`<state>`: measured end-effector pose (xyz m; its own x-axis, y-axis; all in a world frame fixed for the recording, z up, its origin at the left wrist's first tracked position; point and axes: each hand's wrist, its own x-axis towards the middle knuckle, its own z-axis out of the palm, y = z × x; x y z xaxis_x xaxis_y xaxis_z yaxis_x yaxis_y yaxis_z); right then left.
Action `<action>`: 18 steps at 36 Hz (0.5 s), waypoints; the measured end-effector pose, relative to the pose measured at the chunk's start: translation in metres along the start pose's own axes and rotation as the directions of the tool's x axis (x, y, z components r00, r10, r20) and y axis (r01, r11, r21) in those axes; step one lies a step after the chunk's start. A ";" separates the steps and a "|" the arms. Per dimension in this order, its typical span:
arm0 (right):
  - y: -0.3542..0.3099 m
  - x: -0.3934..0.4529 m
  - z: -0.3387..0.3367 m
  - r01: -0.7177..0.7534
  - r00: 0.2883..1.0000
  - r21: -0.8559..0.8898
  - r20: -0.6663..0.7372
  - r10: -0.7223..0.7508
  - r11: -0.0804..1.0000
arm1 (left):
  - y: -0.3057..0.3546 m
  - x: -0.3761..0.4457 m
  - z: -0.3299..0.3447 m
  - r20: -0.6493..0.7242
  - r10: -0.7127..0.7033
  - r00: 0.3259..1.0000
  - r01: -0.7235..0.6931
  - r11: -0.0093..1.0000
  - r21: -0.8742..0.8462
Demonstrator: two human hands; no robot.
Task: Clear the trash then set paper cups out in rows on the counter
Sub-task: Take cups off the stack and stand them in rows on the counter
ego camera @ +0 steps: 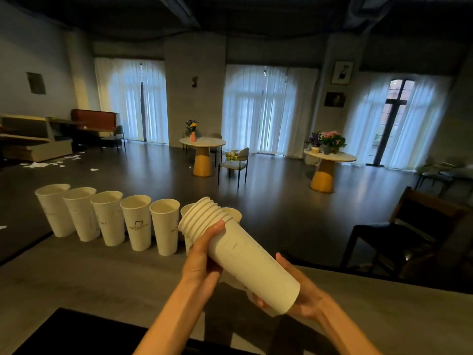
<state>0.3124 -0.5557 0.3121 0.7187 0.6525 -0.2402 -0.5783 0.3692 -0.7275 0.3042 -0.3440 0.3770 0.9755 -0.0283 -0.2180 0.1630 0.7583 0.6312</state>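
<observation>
I hold a tilted stack of nested white paper cups (245,254) over the grey counter (76,283), rims pointing up and to the left. My left hand (202,257) grips the stack just below the rims. My right hand (302,295) cups the bottom end of the stack from underneath. A row of several upright white paper cups (107,219) stands along the counter's far edge, running from the left towards the stack. The two cups at the right end of the row are partly hidden behind the stack.
A dark panel (76,331) lies at the counter's near edge. Beyond the counter is a dark floor with scraps of paper (48,163) at the left, two round tables (202,142) with flowers, and chairs (399,237) at the right.
</observation>
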 end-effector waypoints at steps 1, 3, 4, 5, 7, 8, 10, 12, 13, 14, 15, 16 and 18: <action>-0.004 -0.005 -0.004 0.010 1.000 -0.039 -0.005 -0.010 0.999 | -0.003 0.000 0.004 0.011 0.020 1.000 -0.020 0.999 0.030; -0.013 -0.011 -0.008 0.026 1.000 -0.154 0.002 -0.026 0.988 | -0.006 0.003 0.010 0.042 0.048 0.998 -0.051 0.995 0.081; -0.016 -0.011 -0.009 0.029 1.000 -0.229 0.010 -0.028 0.973 | -0.006 0.005 0.011 0.060 0.063 0.996 -0.069 0.992 0.104; -0.020 -0.012 -0.008 0.036 0.999 -0.307 0.031 -0.028 0.951 | -0.006 0.007 0.013 0.078 0.076 0.994 -0.086 0.988 0.128; -0.026 -0.012 -0.006 0.079 0.997 -0.497 0.047 -0.064 0.864 | -0.006 0.014 0.015 0.096 0.101 0.990 -0.117 0.978 0.173; -0.029 -0.011 -0.004 0.084 0.996 -0.590 0.033 -0.080 0.803 | -0.006 0.016 0.016 0.098 0.113 0.989 -0.131 0.972 0.196; -0.036 -0.009 -0.001 0.051 0.995 -0.719 -0.025 -0.099 0.694 | -0.005 0.023 0.015 0.111 0.141 0.984 -0.165 0.957 0.238; -0.041 -0.003 -0.003 0.026 0.987 -0.824 -0.068 -0.145 0.566 | -0.006 0.029 0.013 0.118 0.195 0.974 -0.221 0.930 0.292; -0.043 0.001 -0.008 0.004 0.982 -0.870 -0.090 -0.167 0.494 | -0.007 0.031 0.011 0.123 0.223 0.967 -0.251 0.915 0.317; -0.045 0.006 -0.013 -0.027 0.974 -0.911 -0.117 -0.194 0.412 | -0.006 0.033 0.009 0.124 0.248 0.961 -0.276 0.901 0.336; -0.045 0.010 -0.017 -0.065 0.964 -0.941 -0.146 -0.223 0.333 | -0.005 0.035 0.006 0.119 0.272 0.955 -0.297 0.890 0.346; -0.045 0.014 -0.021 -0.104 0.950 -0.960 -0.173 -0.258 0.261 | -0.002 0.036 0.003 0.107 0.295 0.950 -0.314 0.883 0.349; -0.040 0.021 -0.030 -0.162 0.919 -0.974 -0.207 -0.337 0.158 | 0.007 0.035 -0.002 0.075 0.323 0.944 -0.330 0.894 0.304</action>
<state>0.3624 -0.5770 0.3171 0.9348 0.3382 -0.1089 0.1685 -0.6918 -0.7022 0.3395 -0.3382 0.3722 0.9841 0.1694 0.0537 -0.1313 0.4894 0.8621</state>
